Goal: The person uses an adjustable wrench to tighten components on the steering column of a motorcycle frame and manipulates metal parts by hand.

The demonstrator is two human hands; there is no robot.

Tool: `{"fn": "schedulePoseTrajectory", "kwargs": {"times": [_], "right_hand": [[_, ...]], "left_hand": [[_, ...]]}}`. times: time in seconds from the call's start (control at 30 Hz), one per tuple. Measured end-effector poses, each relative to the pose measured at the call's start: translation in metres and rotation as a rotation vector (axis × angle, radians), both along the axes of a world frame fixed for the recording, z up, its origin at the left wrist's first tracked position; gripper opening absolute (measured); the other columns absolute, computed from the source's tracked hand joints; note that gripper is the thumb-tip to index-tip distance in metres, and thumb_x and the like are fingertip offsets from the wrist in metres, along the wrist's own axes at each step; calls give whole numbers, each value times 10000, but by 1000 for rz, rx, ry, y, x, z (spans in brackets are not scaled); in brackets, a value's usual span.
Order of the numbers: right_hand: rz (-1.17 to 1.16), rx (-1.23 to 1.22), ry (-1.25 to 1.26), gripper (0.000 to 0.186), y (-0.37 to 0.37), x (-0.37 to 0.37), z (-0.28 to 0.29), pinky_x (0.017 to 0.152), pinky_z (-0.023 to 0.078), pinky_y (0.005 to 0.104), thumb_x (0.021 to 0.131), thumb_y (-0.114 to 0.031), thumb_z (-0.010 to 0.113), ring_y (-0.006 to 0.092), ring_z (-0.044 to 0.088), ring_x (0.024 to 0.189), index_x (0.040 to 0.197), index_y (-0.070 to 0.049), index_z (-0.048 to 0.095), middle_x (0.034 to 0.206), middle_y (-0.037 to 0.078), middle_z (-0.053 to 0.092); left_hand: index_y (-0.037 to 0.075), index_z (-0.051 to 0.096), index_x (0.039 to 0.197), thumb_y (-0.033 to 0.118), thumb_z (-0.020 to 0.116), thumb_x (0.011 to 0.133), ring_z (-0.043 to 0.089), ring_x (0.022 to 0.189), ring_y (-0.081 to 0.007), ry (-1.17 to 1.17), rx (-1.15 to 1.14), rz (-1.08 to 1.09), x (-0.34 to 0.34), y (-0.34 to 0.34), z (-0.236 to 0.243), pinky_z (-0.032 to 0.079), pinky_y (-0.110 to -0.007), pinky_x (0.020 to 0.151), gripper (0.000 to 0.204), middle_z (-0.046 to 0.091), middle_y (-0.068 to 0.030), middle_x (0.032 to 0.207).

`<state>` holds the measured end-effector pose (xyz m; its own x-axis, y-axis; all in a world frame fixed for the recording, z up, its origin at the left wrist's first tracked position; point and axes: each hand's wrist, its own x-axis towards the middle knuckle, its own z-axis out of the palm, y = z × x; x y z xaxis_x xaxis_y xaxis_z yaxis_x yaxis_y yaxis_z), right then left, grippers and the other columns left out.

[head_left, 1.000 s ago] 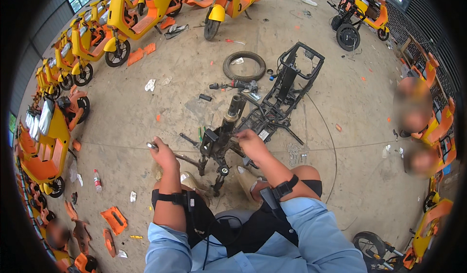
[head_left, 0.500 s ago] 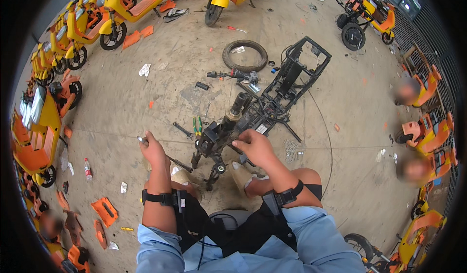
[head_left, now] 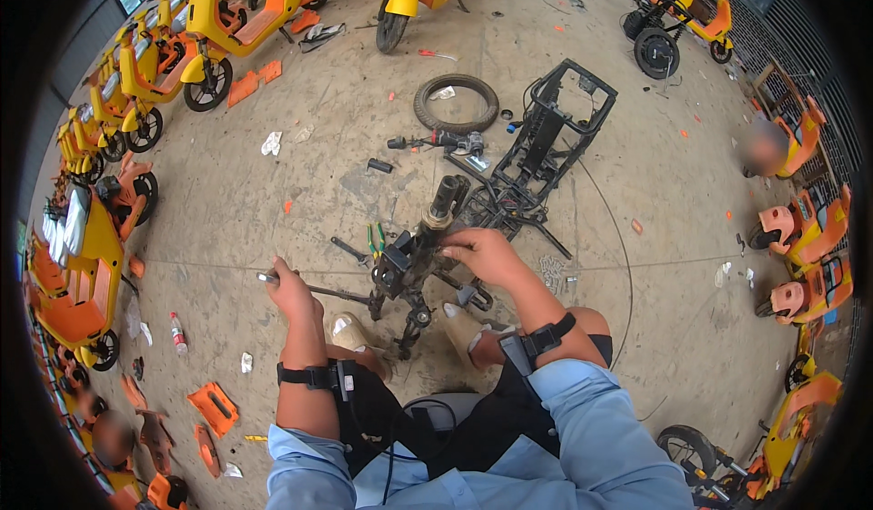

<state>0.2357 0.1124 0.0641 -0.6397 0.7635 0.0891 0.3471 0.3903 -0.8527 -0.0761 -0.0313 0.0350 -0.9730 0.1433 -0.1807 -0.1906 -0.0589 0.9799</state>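
Note:
A stripped black scooter frame [head_left: 546,137] lies on the floor in front of me, its front fork [head_left: 416,265] between my feet. My left hand [head_left: 289,290] is closed around a long, thin wrench [head_left: 338,294] with a silver end. Its dark shaft runs right to the fork's lower part and seems to meet it there. My right hand [head_left: 480,254] rests at the right side of the fork's upper part, fingers bent together against it. What lies under those fingertips is hidden. Green-handled pliers [head_left: 376,239] and a dark spanner [head_left: 348,249] lie just left of the fork.
Beyond the fork are a power tool [head_left: 446,140] and a loose tyre [head_left: 456,103]. Several bolts [head_left: 553,272] lie scattered right of the frame, near a long cable [head_left: 622,237]. Yellow-orange scooters [head_left: 77,278] line both sides. A bottle [head_left: 178,335] and orange panels [head_left: 215,408] lie at left.
My view has shifted slightly. The left hand keeps its hold on the wrench, whose far end stays at the fork's lower part. My right hand's fingers have pressed in closer to the fork.

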Motion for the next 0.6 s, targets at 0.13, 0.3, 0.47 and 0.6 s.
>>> {"fn": "schedulePoseTrajectory", "kwargs": {"times": [0.13, 0.3, 0.47, 0.6], "right_hand": [[-35, -124, 60, 232, -14, 8, 14, 741, 522, 354, 856, -218, 707, 286, 674, 827, 980, -22, 710, 916, 144, 692], [14, -174, -119, 274, -27, 10, 35, 713, 529, 352, 831, -250, 736, 277, 682, 811, 950, -4, 713, 883, 152, 698], [-9, -276, -73, 296, -47, 3, 42, 689, 531, 361, 811, -290, 753, 276, 686, 754, 912, -13, 724, 819, 153, 698], [-145, -101, -202, 368, -54, -7, 41, 660, 522, 412, 798, -400, 734, 331, 671, 759, 861, -38, 731, 824, 153, 697]], "left_hand": [[43, 504, 944, 332, 611, 955, 430, 740, -114, 24, 14, -56, 3, 0, -1, 379, -291, 672, 309, 483, -8, 824], [49, 516, 968, 310, 619, 952, 440, 716, -108, 47, -33, -16, -16, -11, -25, 385, -286, 652, 281, 496, -14, 827], [41, 498, 939, 324, 611, 955, 409, 740, -102, 47, -17, 15, 5, -4, -4, 357, -281, 663, 306, 466, -2, 810], [32, 502, 967, 321, 609, 954, 422, 728, -104, 27, 30, -8, 2, -6, -7, 365, -284, 652, 308, 480, -8, 808]]}}
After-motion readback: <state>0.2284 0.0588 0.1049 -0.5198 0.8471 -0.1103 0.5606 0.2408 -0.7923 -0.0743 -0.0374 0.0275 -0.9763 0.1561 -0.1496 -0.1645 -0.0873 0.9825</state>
